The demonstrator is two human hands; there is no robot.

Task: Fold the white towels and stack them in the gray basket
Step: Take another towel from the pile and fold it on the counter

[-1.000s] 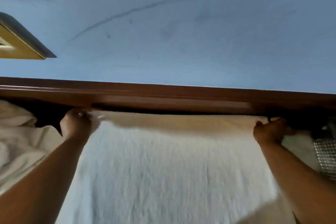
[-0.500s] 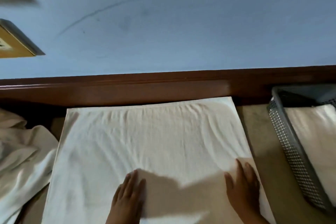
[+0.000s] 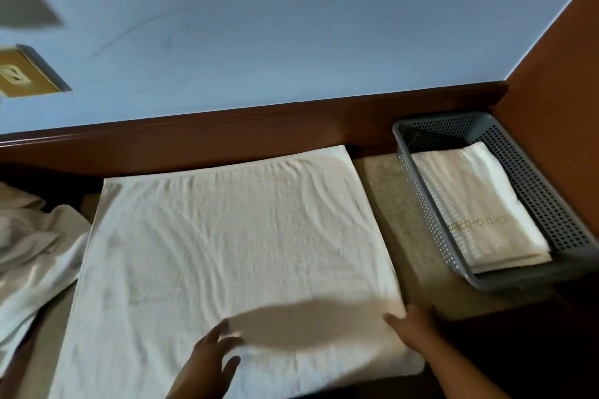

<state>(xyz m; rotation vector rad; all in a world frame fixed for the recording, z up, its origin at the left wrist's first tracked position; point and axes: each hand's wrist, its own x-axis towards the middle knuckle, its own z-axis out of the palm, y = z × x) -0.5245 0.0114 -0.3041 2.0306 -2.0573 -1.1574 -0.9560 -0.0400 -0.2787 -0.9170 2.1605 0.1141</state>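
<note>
White towel [image 3: 233,236] lay flat mid-worktop. Left hand [image 3: 210,356] rested on its front edge, fingers spread. Right hand [image 3: 411,324] lay flat, open, touching its front right edge. Gray basket [image 3: 418,204] with folded towels [image 3: 479,204] sat at back right corner.

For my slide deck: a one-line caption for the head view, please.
Left hand and right hand on a spread white towel; folded towels lie in the gray basket beside it.

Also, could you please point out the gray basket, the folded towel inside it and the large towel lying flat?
gray basket [image 3: 538,204]: head view, its perforated right wall.
folded towel [image 3: 479,204]: head view, middle of its top.
large towel [image 3: 233,236]: head view, its centre.
</note>
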